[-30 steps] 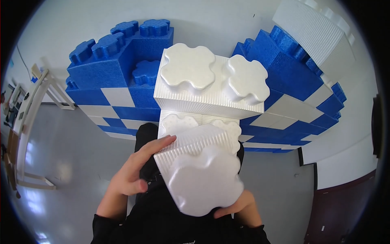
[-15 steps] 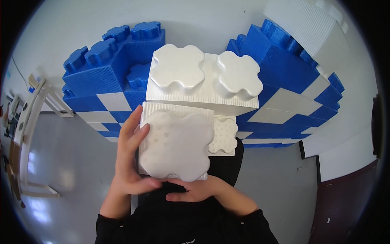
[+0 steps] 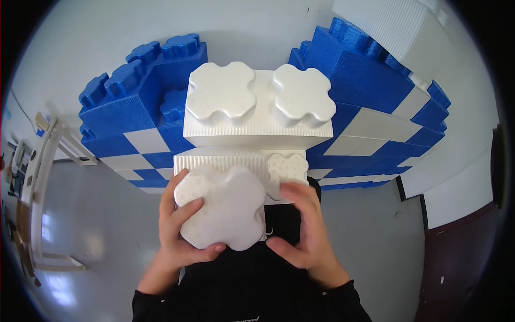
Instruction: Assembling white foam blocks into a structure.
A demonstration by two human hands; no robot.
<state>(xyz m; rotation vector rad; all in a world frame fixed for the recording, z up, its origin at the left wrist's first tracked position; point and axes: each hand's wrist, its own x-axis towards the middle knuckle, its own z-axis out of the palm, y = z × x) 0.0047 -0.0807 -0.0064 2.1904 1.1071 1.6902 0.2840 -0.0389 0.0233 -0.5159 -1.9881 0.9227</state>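
A white building block (image 3: 222,209) with a big clover-shaped stud faces me, close to my body. My left hand (image 3: 174,236) is closed round its left side, fingers along the edge and thumb under the stud. To the right of that block, my right hand (image 3: 311,241) is open, thumb and fingers spread. Its fingertips overlap a dotted clover stud (image 3: 288,167) on a lower white block; whether they touch it I cannot tell. Just beyond, a wide white block (image 3: 257,127) carries two clover studs.
Blue and white blocks form a stacked wall on the left (image 3: 112,115) and another on the right (image 3: 370,112). A white block (image 3: 394,32) tops the right stack. At far left stands a white frame (image 3: 43,188); a dark red door (image 3: 461,263) is at lower right.
My right hand has come out from beneath the near block and moved up to its right side, fingers spread. The block, still in my left hand, has shifted slightly down and left.
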